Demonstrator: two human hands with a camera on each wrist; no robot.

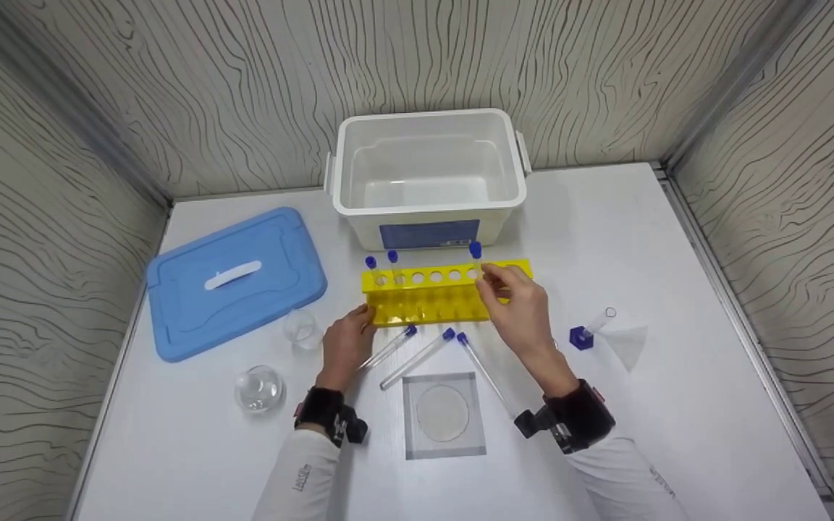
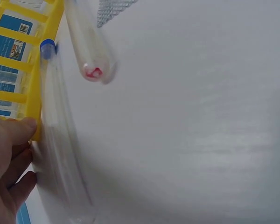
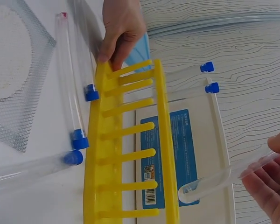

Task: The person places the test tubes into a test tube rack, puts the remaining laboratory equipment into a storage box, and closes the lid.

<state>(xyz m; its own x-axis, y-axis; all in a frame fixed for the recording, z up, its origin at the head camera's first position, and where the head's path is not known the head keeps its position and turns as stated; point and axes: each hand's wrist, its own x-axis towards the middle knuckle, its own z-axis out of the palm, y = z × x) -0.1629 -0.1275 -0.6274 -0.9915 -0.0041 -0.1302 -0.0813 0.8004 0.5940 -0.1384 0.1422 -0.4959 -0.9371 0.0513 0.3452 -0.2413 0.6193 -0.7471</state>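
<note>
A yellow test tube rack (image 1: 428,318) stands upright in front of the white box. My left hand (image 1: 347,344) grips its left end between thumb and fingers. In my right hand (image 1: 522,307) is a clear test tube (image 3: 210,184) with a blue cap (image 1: 475,250), pinched between thumb and fingers. The tube's rounded bottom is close to the rack's top bar in the right wrist view. Two capped tubes (image 1: 393,259) stand in the rack's left holes. Three more capped tubes lie on the table before the rack, one (image 2: 56,121) close beside my left hand.
Behind the rack stands the white box (image 1: 363,228), its blue lid (image 1: 272,246) lying to the left. A beaker (image 1: 302,329) and a round flask (image 1: 260,391) stand at left. Wire gauze (image 1: 446,452) lies in front. A funnel (image 1: 627,344) and blue-based cylinder (image 1: 582,338) lie at right.
</note>
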